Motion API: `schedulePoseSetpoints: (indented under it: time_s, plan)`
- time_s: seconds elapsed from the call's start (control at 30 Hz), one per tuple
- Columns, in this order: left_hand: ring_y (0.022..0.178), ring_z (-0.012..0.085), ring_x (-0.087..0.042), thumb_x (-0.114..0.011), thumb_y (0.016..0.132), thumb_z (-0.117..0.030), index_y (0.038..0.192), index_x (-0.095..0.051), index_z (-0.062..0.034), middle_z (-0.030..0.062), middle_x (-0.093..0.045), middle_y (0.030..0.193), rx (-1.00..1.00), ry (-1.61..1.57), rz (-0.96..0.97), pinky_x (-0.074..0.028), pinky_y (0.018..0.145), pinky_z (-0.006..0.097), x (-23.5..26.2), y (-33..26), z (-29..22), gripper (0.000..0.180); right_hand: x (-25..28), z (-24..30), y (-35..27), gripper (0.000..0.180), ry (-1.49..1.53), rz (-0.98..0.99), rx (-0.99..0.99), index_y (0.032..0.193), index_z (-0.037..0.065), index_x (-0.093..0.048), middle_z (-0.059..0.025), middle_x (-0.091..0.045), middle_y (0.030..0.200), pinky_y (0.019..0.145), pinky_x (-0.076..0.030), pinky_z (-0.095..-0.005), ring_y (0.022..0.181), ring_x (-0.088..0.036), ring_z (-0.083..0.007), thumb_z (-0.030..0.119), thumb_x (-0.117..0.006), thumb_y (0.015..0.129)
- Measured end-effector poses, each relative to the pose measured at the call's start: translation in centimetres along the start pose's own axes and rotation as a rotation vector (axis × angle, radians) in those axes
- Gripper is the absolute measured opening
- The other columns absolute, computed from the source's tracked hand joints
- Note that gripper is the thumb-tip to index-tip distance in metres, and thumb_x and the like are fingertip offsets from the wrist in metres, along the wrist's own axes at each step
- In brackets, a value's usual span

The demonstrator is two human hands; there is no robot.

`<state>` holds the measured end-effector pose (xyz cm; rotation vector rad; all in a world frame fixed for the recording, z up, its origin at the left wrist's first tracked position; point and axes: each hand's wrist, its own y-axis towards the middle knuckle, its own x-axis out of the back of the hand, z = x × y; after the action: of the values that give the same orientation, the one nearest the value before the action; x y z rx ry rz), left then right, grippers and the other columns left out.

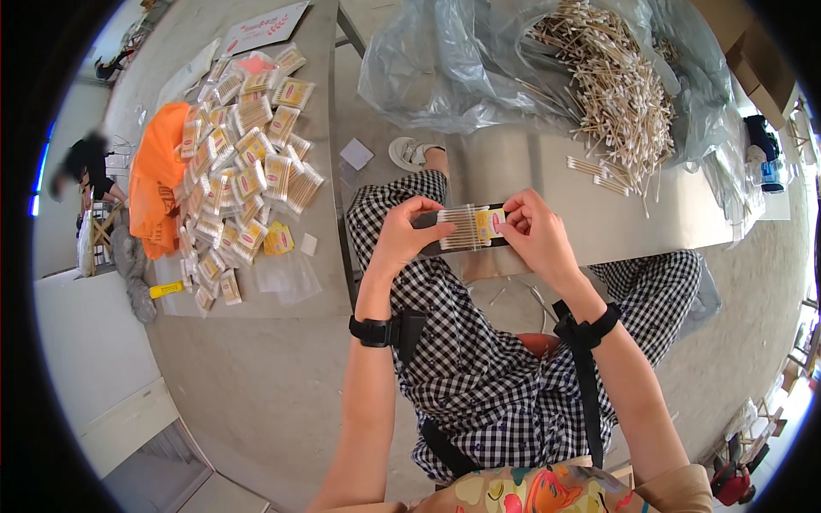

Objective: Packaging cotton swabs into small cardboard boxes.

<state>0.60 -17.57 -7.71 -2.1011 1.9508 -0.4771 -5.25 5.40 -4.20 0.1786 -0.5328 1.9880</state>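
Note:
Between my two hands, above my lap at the table's near edge, is a small flat pack of cotton swabs (460, 229) with a yellow and white label card (488, 224) at its right end. My left hand (405, 236) grips the pack's left end, thumb lying over the swabs. The fingertips of my right hand (537, 238) pinch the right end by the label. Part of a dark flat piece (498, 242) shows behind the pack; its full shape is hidden. A few loose cotton swabs (599, 175) lie on the metal table (547, 201) beyond my right hand.
A large heap of loose cotton swabs (620, 94) spills from a clear plastic bag (436, 77) at the far right. On the left table, many filled swab packs (248, 179) are piled beside an orange bag (158, 175). A yellow strip (167, 290) lies near its edge.

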Motion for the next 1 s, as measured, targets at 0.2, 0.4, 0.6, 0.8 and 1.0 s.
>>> schedulePoseSetpoints:
  time_s: [0.2,0.4,0.6,0.8,1.0]
  plan:
    - [0.074,0.005,-0.055,-0.086,0.077,-0.023,0.098,-0.069,-0.0021,-0.0029,-0.064,0.083,0.006,0.03,0.031,-0.046,0.065,0.022,-0.2,0.3,0.1,0.035,-1.1,0.0,0.3,0.02,0.011,-0.017,0.024,0.102,0.002,-0.055,-0.007,-0.065,0.076,0.064,-0.05,-0.0301,0.066,-0.062,-0.0166,0.006,-0.069,0.088]
    - [0.073,0.0054,-0.054,-0.087,0.077,-0.024,0.098,-0.069,-0.0021,-0.0033,-0.063,0.083,0.002,0.025,0.03,-0.046,0.065,0.021,-0.2,0.2,0.4,0.035,-1.6,0.4,-0.1,0.02,-0.067,0.002,0.047,0.102,0.002,-0.055,-0.0088,-0.065,0.075,0.063,-0.051,-0.0332,0.066,-0.064,-0.0208,0.004,-0.067,0.087]
    - [0.074,0.0055,-0.054,-0.086,0.078,-0.023,0.099,-0.069,-0.0019,-0.0031,-0.063,0.083,-0.018,0.031,0.029,-0.046,0.066,0.021,-0.2,0.2,0.4,0.034,-1.6,0.9,0.0,0.02,-0.076,0.021,0.049,0.103,0.002,-0.055,-0.0094,-0.066,0.077,0.065,-0.051,-0.0342,0.067,-0.065,-0.0224,0.005,-0.067,0.086]
    - [0.076,0.0056,-0.055,-0.085,0.079,-0.02,0.103,-0.067,-0.0008,-0.0016,-0.065,0.087,-0.007,-0.008,0.048,-0.048,0.068,0.022,-0.3,0.3,0.6,0.036,-3.4,0.6,0.5,0.021,-0.083,0.03,0.063,0.102,0.003,-0.055,-0.011,-0.065,0.079,0.065,-0.051,-0.0365,0.072,-0.066,-0.0261,0.006,-0.068,0.086]
    - [0.08,0.0061,-0.057,-0.083,0.081,-0.014,0.106,-0.067,0.0002,-0.0003,-0.067,0.092,-0.001,-0.024,0.061,-0.049,0.071,0.022,-0.2,0.3,0.4,0.033,-3.9,1.0,0.0,0.019,-0.15,-0.043,0.063,0.101,0.004,-0.056,-0.0109,-0.064,0.079,0.064,-0.05,-0.0402,0.072,-0.065,-0.0283,0.008,-0.067,0.086]
